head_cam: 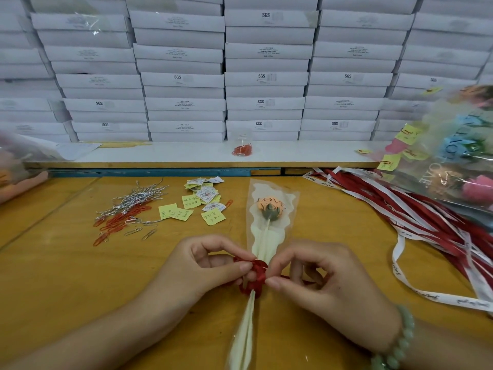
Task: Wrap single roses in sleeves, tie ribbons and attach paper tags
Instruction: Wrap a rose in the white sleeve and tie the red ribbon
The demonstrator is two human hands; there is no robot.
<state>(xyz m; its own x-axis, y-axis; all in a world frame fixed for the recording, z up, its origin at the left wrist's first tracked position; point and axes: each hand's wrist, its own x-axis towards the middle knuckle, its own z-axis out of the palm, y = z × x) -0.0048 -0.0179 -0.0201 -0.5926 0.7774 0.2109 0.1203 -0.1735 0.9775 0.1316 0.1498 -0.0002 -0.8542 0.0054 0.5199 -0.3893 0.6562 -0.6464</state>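
Observation:
An orange rose [270, 204] lies in a clear sleeve [272, 225] printed "LOVE YOU", head pointing away from me, on the yellow table [66, 276]. A red ribbon [255, 275] is looped around the narrow part of the sleeve. My left hand [210, 265] pinches the ribbon's left side between thumb and forefinger. My right hand [317, 279] pinches its right side the same way. Both hands sit low at the table's centre, with the sleeve's pale tail [244, 335] running toward me between them.
Paper tags and yellow notes [200, 204] lie left of the rose, beside silver and red paper clips [125, 212]. Red and white ribbons [416, 217] pile at the right under a bag of wrapped roses [458, 156]. White boxes [266, 78] are stacked behind a shelf holding a cup of clips [242, 146].

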